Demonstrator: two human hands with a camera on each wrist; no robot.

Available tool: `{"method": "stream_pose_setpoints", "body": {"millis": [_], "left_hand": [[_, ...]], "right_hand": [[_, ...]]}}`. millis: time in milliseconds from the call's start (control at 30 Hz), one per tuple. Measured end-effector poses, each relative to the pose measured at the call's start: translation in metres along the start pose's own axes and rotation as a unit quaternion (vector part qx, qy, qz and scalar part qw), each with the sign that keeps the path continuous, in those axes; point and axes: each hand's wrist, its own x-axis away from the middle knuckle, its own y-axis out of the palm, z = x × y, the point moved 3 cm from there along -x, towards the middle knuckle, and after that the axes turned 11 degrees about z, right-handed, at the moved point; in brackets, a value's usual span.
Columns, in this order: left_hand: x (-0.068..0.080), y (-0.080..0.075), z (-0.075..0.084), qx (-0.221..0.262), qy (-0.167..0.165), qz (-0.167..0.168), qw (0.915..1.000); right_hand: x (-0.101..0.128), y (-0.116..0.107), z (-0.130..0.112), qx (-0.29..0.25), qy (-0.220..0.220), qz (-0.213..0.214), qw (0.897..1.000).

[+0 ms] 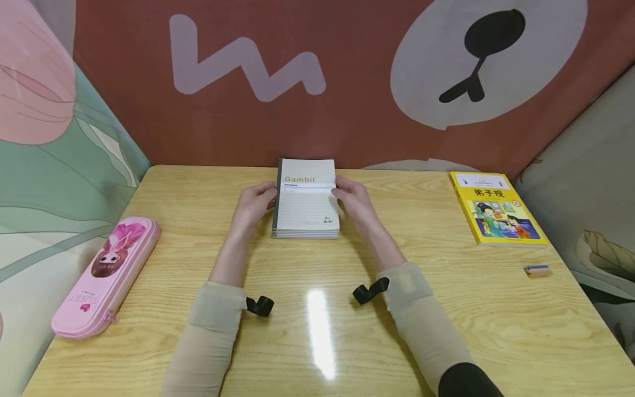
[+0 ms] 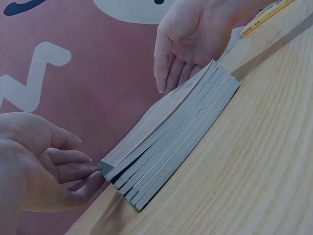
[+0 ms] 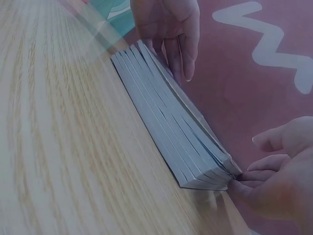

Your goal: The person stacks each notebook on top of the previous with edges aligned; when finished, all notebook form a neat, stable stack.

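A stack of notebooks (image 1: 306, 199) lies at the far middle of the tabletop (image 1: 317, 331). The left hand (image 1: 254, 203) and right hand (image 1: 354, 199) flank it, fingers (image 2: 73, 169) straight and relaxed, touching its sides. The loosely fanned stack could slide apart if one side is pushed unevenly.

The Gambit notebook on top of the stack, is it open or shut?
Shut: the top Gambit notebook lies flat with its cover facing up, and both hands touch only the stack's sides.
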Motion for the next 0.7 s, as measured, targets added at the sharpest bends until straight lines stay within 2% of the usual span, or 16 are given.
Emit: {"method": "stream_pose_setpoints", "body": {"millis": [267, 700], "left_hand": [[-0.0011, -0.0002, -0.0013, -0.001, -0.002, 0.002, 1.0], [-0.0014, 0.0001, -0.0011, -0.007, -0.001, -0.001, 1.0]], "right_hand": [[0.0026, -0.0005, -0.0015, 0.024, -0.009, -0.015, 1.0], [0.0018, 0.0004, -0.0022, 0.029, 0.004, -0.025, 0.999]]}}
